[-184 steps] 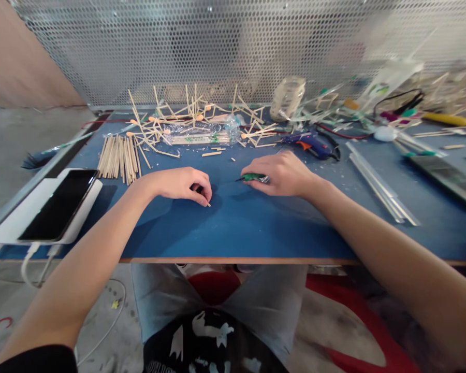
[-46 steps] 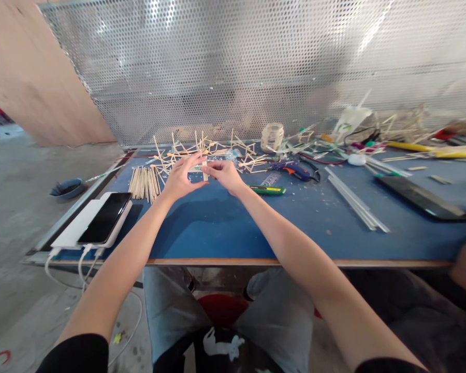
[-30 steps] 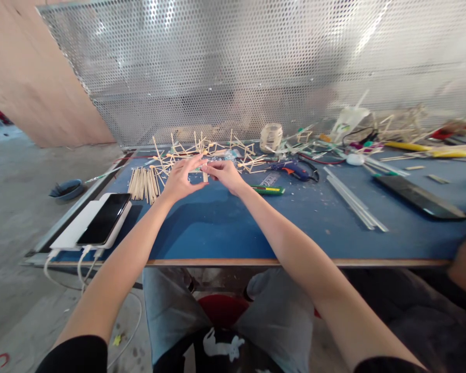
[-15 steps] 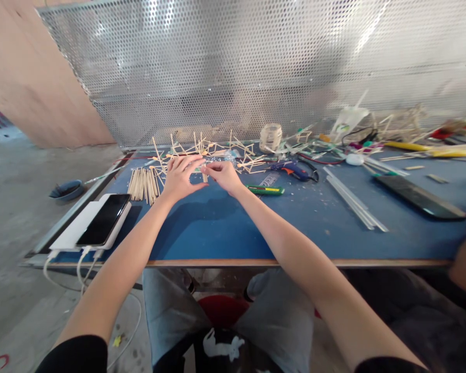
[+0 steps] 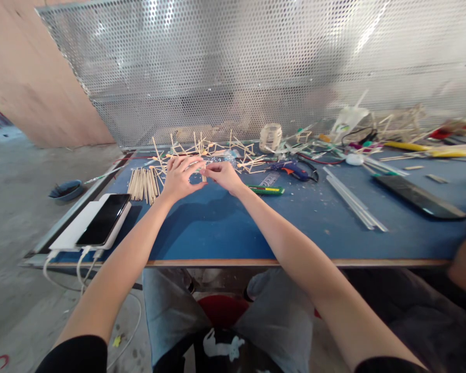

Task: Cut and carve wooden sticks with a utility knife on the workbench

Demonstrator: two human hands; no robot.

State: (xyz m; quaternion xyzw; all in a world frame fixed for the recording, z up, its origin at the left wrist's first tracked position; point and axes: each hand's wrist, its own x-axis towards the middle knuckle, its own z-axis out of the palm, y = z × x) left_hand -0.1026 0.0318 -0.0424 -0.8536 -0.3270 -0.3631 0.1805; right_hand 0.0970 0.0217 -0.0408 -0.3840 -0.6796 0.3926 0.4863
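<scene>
Between my hands stand a few short, pale wooden sticks (image 5: 204, 173), close together above the blue table. My left hand (image 5: 179, 177) curves around them in a C shape, with fingertips near their upper ends and the thumb at their lower ends. From the other side, my right hand (image 5: 224, 176) pinches at the same sticks with thumb and forefinger. How many there are is partly hidden by the fingers. A bundle of loose wooden sticks (image 5: 143, 185) lies left of my left hand. Behind both hands are glued stick frames (image 5: 196, 142). A green utility knife (image 5: 266, 190) rests right of my right hand.
A blue glue gun (image 5: 293, 169) and a glass jar (image 5: 271, 137) sit right of the hands. Clear glue sticks (image 5: 353, 199) and a dark flat case (image 5: 419, 197) lie farther right. A phone (image 5: 104, 220) rests on white boxes at left. Perforated metal (image 5: 217, 67) backs the table.
My left thumb has shifted slightly left and closer to the fingers, and the sticks between my hands moved a little with it. Everything else on the table stays put.
</scene>
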